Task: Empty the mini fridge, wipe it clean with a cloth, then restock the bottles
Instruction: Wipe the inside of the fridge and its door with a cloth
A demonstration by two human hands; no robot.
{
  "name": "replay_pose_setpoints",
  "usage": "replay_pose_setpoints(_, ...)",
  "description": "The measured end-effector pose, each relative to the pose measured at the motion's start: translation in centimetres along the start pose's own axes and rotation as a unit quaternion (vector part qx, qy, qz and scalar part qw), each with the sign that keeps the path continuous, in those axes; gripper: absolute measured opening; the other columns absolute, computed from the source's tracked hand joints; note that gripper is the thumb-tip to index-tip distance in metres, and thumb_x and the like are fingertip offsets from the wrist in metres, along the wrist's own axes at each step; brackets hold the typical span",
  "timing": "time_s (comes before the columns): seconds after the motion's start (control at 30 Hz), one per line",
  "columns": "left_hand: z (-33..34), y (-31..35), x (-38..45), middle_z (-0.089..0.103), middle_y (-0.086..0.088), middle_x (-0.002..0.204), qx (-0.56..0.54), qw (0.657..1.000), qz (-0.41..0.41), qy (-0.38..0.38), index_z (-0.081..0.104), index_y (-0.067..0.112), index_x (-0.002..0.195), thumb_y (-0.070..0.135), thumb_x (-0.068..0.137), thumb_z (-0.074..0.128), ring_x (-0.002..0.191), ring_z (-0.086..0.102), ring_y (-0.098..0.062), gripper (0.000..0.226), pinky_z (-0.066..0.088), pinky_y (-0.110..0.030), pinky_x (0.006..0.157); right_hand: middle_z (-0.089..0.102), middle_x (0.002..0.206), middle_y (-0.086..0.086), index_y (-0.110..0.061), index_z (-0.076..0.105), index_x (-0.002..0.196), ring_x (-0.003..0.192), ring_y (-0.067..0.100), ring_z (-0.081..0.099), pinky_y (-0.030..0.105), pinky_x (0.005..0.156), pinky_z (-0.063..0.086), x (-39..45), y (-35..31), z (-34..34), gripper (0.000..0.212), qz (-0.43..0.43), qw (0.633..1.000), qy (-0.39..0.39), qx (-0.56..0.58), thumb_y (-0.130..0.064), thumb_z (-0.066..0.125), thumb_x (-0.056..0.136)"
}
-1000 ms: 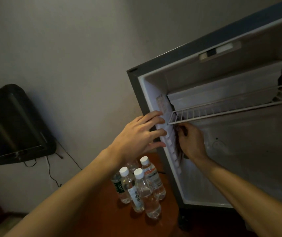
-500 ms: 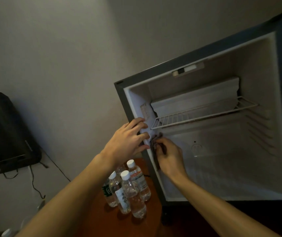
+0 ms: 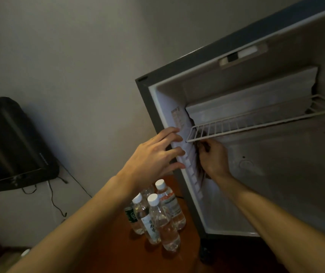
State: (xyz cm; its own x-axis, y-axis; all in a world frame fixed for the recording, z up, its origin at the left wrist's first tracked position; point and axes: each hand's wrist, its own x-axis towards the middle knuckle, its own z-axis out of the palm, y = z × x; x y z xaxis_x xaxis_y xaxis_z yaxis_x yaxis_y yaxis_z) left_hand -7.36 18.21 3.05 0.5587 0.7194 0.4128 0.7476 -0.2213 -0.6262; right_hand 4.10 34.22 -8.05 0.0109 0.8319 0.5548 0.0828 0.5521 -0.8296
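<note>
Bottles [image 3: 155,215]: a cluster standing on the brown table [image 3: 106,251], just left of the mini fridge [image 3: 177,194], out of the cabinet.
Left hand [image 3: 153,156]: fingers spread wide, holding nothing, pressed flat on the fridge's left front edge to steady it.
Right hand [image 3: 213,158]: inside the fridge, grip closed on a dark cloth [image 3: 201,170] held against the left inner wall, just below the wire shelf [image 3: 256,123].
Step in hand: wiping; the interior looks emptied, restocking not yet begun.
Doing it well: my advice is to keep the cloth flat on the ribbed wall, work top to bottom into the grooves, and avoid snagging the shelf corner.
Far side: the fridge's back wall and right wall look bare.
</note>
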Motion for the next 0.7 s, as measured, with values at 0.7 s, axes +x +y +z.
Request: replay_pose_setpoints(0.7,-1.0,0.9,0.8,0.057,0.001,0.137,-0.032,0.998,-0.045,-0.037,0.073,0.024,0.114,0.051,0.088,0.069,0.145,0.034,-0.019,0.037,0.060,-0.037,0.089,0.066,0.097,-0.010,-0.028,0.066,0.101,0.090,0.003,0.062,0.023,0.081,0.052,-8.2,-3.9,-3.1,0.017,0.016,0.994,-0.058,0.089,-0.014,0.058,0.096)
